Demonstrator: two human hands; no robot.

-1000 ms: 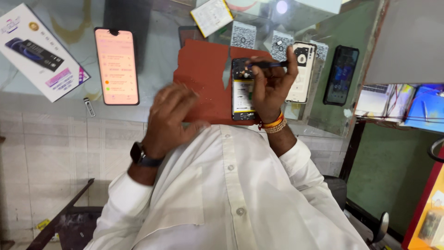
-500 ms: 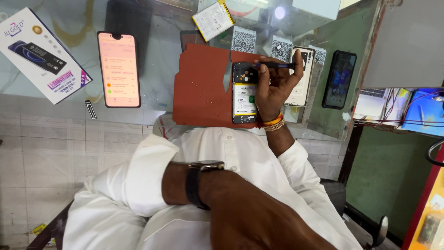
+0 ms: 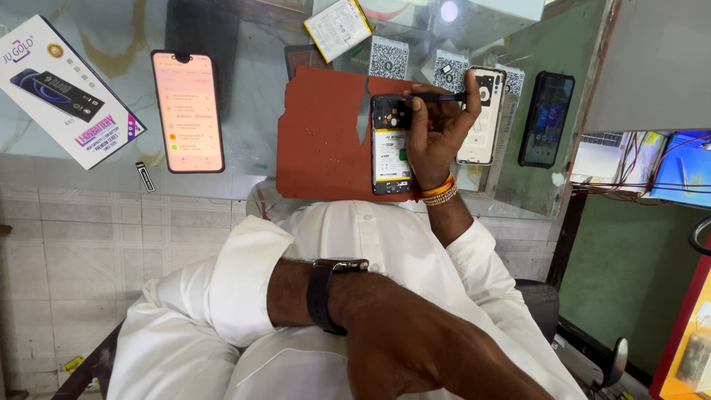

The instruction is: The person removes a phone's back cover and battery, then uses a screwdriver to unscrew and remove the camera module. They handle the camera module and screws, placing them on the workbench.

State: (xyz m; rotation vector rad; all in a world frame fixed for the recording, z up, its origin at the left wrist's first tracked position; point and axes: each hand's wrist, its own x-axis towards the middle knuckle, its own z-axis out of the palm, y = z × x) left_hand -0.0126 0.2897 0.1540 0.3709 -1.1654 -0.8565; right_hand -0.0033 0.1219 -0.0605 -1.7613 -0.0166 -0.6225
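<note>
A phone with its back off [image 3: 391, 141] lies on a red mat [image 3: 322, 141] on the glass counter, its battery and circuit board showing. My right hand [image 3: 437, 130], with bangles at the wrist, rests beside the phone and pinches a thin dark tool [image 3: 444, 97] whose tip meets the phone's upper end. My left hand [image 3: 415, 355] is raised close to the camera at the bottom edge, away from the mat. Only its back and the black watch [image 3: 326, 296] on the wrist show; the fingers are cut off.
Left of the mat lie a phone with a lit pinkish screen [image 3: 187, 111], a white product box [image 3: 67, 89] and a small metal piece [image 3: 146, 176]. A white phone back cover [image 3: 481, 118] and a dark phone [image 3: 546, 118] lie right. A loose battery [image 3: 338, 28] and code cards [image 3: 389, 58] lie behind.
My left hand has left the red mat and come up towards the camera. My right hand has kept the tool at the top of the opened phone.
</note>
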